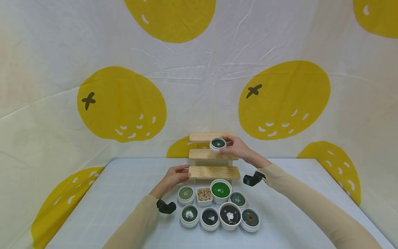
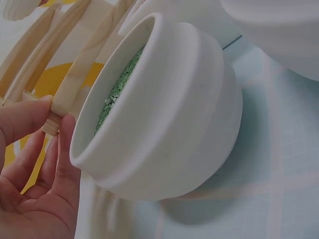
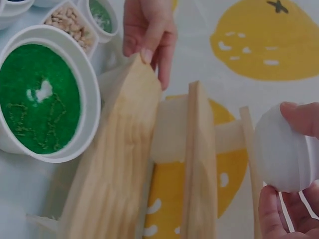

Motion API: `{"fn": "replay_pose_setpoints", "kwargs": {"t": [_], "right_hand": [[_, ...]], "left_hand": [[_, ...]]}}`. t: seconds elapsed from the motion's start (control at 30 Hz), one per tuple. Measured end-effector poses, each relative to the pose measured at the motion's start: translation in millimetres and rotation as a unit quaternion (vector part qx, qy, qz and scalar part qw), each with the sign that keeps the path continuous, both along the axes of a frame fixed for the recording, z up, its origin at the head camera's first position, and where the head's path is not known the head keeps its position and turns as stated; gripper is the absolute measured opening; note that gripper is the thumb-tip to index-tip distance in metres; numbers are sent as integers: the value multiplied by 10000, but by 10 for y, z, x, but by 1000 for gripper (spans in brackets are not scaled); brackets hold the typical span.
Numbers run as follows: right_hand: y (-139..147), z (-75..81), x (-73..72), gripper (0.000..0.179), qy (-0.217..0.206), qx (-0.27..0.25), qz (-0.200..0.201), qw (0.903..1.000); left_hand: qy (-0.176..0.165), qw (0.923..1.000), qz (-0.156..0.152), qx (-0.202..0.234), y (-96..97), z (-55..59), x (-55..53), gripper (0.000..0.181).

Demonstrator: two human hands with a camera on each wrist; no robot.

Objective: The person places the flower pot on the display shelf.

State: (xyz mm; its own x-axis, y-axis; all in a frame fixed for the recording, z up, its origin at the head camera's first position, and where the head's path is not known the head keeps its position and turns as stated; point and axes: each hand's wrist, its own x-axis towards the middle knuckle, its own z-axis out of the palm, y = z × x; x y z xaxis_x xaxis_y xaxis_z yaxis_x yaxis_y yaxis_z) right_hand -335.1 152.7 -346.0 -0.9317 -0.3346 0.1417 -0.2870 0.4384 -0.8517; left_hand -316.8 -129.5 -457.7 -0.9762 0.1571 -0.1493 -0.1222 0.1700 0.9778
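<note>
A three-step wooden stand (image 1: pixel 214 172) rises at the back of the table. My right hand (image 1: pixel 237 148) grips a small white bowl of dark green filling (image 1: pixel 218 144) just above the middle step (image 1: pixel 199 154); the right wrist view shows fingers curled round the white bowl (image 3: pixel 281 149). My left hand (image 1: pixel 176 174) holds the left end of the lowest step, its fingertips (image 3: pixel 149 50) on the wooden edge (image 2: pixel 62 99). A white bowl of pale green grains (image 2: pixel 159 107) sits right beside that hand.
Several white bowls stand clustered in front of the stand: a large bright green one (image 1: pixel 220 190), a square dish of nuts (image 1: pixel 204 194), and dark-filled ones (image 1: pixel 230 215) nearer me. A lemon-print cloth backs the pale gridded table (image 1: pixel 109 204).
</note>
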Motion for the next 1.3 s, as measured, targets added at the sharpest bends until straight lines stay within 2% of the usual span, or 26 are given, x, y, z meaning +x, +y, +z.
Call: {"fn": "replay_pose_setpoints", "kwargs": {"t": [0.37, 0.63, 0.9, 1.3], "right_hand": [[-199, 114, -172, 63, -161, -242, -5, 9996], [-348, 159, -260, 63, -203, -195, -15, 9996], [-464, 158, -360, 59, -208, -206, 27, 9996], [-605, 149, -509, 59, -54, -312, -22, 9995]], "left_hand": [[9, 9999, 35, 118, 1, -20, -26, 46], [49, 9999, 48, 154, -6, -32, -24, 46], [-10, 10000, -20, 93, -7, -19, -20, 47], [-22, 10000, 71, -4, 4, -21, -32, 47]]}}
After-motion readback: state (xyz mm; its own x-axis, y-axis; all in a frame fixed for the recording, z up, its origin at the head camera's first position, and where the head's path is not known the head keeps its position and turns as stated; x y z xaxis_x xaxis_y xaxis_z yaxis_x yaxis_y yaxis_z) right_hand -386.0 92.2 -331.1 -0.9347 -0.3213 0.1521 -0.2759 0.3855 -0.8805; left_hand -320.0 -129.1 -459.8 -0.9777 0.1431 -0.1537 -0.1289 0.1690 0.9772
